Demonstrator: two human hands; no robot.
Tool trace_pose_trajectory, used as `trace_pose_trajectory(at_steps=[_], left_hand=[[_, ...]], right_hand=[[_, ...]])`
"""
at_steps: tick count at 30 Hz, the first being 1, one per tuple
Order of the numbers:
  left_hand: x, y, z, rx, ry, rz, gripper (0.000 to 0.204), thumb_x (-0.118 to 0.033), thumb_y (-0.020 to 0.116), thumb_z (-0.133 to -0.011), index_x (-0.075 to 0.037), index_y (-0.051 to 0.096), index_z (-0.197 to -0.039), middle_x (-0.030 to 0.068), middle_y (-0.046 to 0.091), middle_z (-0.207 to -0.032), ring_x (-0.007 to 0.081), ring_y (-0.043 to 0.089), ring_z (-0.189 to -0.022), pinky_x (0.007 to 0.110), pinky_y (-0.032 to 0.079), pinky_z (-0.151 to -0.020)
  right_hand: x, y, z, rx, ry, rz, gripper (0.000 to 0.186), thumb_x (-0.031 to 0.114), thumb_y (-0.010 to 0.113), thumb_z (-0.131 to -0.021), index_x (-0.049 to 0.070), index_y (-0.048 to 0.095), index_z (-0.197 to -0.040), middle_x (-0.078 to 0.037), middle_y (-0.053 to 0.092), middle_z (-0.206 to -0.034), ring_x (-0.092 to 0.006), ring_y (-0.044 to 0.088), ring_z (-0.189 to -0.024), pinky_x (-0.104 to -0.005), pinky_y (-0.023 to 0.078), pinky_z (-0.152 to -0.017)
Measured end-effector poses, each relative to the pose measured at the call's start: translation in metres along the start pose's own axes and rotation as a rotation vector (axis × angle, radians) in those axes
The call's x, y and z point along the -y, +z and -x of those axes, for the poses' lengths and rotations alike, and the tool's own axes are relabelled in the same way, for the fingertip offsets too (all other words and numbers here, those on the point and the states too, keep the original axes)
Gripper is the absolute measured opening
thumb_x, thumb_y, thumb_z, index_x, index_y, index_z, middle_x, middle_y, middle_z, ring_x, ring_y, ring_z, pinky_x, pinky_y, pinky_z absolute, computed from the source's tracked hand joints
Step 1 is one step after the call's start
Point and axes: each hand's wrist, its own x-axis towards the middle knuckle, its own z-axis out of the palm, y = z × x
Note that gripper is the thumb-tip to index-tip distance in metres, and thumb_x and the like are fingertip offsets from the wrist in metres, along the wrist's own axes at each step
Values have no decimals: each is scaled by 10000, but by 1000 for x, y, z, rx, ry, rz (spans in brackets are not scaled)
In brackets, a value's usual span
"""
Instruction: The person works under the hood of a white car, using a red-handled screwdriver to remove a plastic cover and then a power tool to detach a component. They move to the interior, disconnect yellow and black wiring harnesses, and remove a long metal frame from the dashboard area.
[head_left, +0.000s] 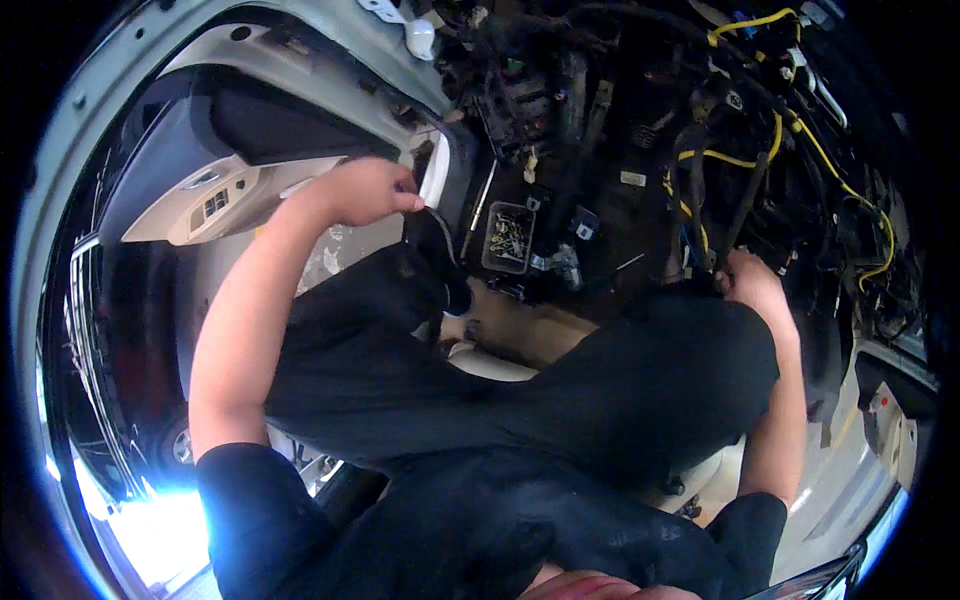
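My left hand (pixel 375 192) is closed in a pinch beside the open car door, at the lower end of a white trim edge (pixel 436 170). Between its fingertips is the end of a thin dark strip (pixel 445 235), which curves down past my left knee. My right hand (pixel 752 280) is beyond my right knee, its fingers curled inward at the dark wiring harness (pixel 738 215). Whatever those fingers hold is hidden. On the dark floor between my legs is a clear plastic box (pixel 488 262) of small screws and fasteners.
Exposed dark wiring with yellow-wrapped cables (pixel 842 185) fills the front and right. The door panel (pixel 215 205) with switches stands open at left. Near the box lie a long thin rod (pixel 481 205), a small metal bracket (pixel 566 268) and a thin tool (pixel 628 262).
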Motion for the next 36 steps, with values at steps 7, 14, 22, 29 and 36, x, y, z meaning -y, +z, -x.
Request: trace_pose_trajectory(at_steps=[7,14,22,29,36], left_hand=[[23,74,46,49,-125,202,526,-445,643,-995,-67,652,-1361,196,686,-1318,357,654,-1219,421,504,-1039],[33,89,93,7,-206,181,617,-545,630,-991,-138,592,-1453,188,637,-1407,359,608,-1296,439,465,-1096],[20,127,79,-384,-34,274,477,-441,674,-984,-125,665,-1341,201,714,-1193,360,680,-1109,439,528,-961],[47,249,70,-766,28,614,291,-225,719,-923,-16,736,-1126,180,640,-1350,341,690,-1069,415,558,-911],[71,295,119,-1115,-67,909,206,-78,667,-930,-38,723,-1124,136,585,-1441,258,715,-968,362,567,-867]], right_hand=[[56,-100,12,-89,-17,-242,236,203,636,-955,43,708,-1112,-227,725,-1011,-428,685,-987,-506,548,-858],[148,-145,10,-408,-356,-742,285,97,629,-974,-8,648,-1238,-175,729,-1117,-267,699,-1028,-370,532,-924],[251,-162,-12,-613,-706,-636,334,90,629,-976,27,644,-1304,-73,697,-1148,-162,635,-1024,-318,509,-946],[344,-112,-28,-491,-671,-426,333,134,624,-985,37,645,-1303,-87,692,-1174,-186,636,-1052,-340,507,-960],[368,-63,-15,-471,-557,-204,336,178,619,-995,47,646,-1302,-100,687,-1201,-209,637,-1081,-362,505,-975]])
